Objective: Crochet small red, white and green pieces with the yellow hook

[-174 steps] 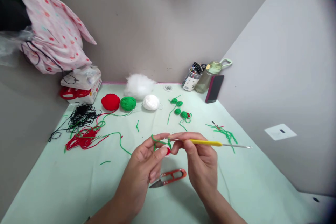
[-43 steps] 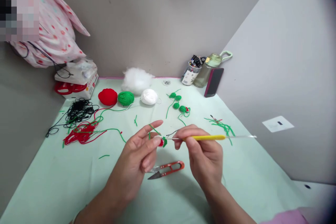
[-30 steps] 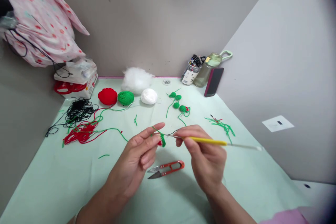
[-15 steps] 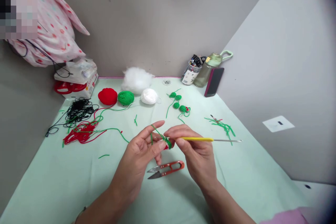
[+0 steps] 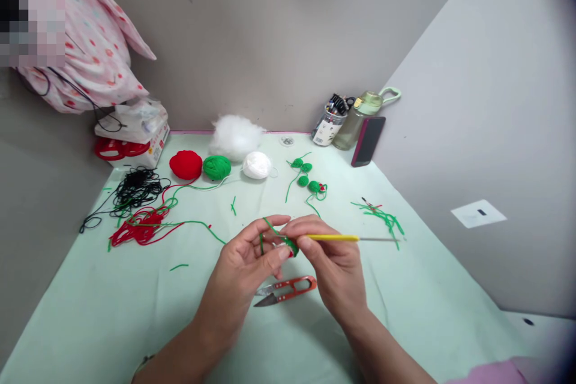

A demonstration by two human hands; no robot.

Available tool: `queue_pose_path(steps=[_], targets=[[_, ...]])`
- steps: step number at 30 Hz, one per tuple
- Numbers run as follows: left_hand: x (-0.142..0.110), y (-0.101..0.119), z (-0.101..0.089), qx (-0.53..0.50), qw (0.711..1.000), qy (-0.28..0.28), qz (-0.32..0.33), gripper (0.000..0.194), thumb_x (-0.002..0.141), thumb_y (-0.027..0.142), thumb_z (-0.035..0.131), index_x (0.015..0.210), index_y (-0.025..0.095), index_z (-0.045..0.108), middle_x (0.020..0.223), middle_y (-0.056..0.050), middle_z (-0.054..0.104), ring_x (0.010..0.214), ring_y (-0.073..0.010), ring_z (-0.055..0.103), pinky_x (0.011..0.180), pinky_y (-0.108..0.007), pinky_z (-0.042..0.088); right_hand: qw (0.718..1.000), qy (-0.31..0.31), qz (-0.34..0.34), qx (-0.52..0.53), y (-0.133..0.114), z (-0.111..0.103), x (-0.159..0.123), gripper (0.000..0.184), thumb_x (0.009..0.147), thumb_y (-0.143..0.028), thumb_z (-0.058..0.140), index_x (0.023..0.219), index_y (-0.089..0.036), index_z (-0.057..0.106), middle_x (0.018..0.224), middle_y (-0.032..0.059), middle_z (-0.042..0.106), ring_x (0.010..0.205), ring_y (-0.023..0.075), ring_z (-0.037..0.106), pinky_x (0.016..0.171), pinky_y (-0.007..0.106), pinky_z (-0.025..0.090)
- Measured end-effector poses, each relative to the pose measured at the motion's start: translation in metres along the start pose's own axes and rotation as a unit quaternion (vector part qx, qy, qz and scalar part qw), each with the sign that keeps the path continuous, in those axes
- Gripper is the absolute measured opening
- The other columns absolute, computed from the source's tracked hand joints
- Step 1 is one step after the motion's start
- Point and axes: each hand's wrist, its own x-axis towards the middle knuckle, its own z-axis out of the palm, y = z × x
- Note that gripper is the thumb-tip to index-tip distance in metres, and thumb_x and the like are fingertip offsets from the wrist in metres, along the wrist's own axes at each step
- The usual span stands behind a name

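Between thumb and fingers, my left hand [image 5: 249,258] pinches a small green crochet piece [image 5: 292,245] with some red and white on it. Green yarn runs over the raised left index finger and trails off to the left across the table. My right hand [image 5: 335,258] grips a crochet hook [image 5: 333,238] by its yellow handle, its metal shaft pointing right. The hook's working tip is at the green piece, mostly hidden by fingers. Below the hands lie orange-handled thread snips [image 5: 288,291], blades to the left.
Red [image 5: 186,165], green [image 5: 216,167] and white yarn balls [image 5: 256,165] sit at the back by fluffy stuffing [image 5: 236,137]. Small green crocheted pieces [image 5: 303,181] lie right of them. Tangled black yarn [image 5: 137,189] and red yarn [image 5: 143,227] are left; yarn scraps [image 5: 380,215] right. A phone [image 5: 369,141] leans against a bottle [image 5: 351,126].
My right hand and the hook have shifted slightly left. The left hand's raised index finger has lowered a little and moved right, the crochet piece still in its pinch.
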Motion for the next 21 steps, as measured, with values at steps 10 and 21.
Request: queue_pose_path(steps=[10,21], targets=[[0.001,0.004,-0.003,-0.009,1.000,0.005,-0.015,0.032,0.086,0.031,0.082,0.117,0.022,0.077,0.062,0.006,0.063,0.053,-0.0095,0.056,0.062,-0.026,0.045,0.996,0.020,0.067,0.058,0.000,-0.005,0.004,0.021,0.096,-0.041,0.072,0.090,-0.022,0.078,0.083,0.0039,0.075,0.065,0.0152,0.064,0.065,0.030,0.056],[-0.002,0.003,-0.001,0.051,0.997,0.045,0.036,0.029,0.089,0.029,0.079,0.118,0.024,0.078,0.065,0.006,0.063,0.062,-0.0104,0.062,0.070,-0.023,0.052,0.986,-0.011,-0.097,-0.136,-0.007,-0.005,-0.011,0.023,0.107,-0.020,0.051,0.109,-0.027,0.072,0.097,0.0045,0.077,0.079,0.0173,0.073,0.075,0.034,0.061]])
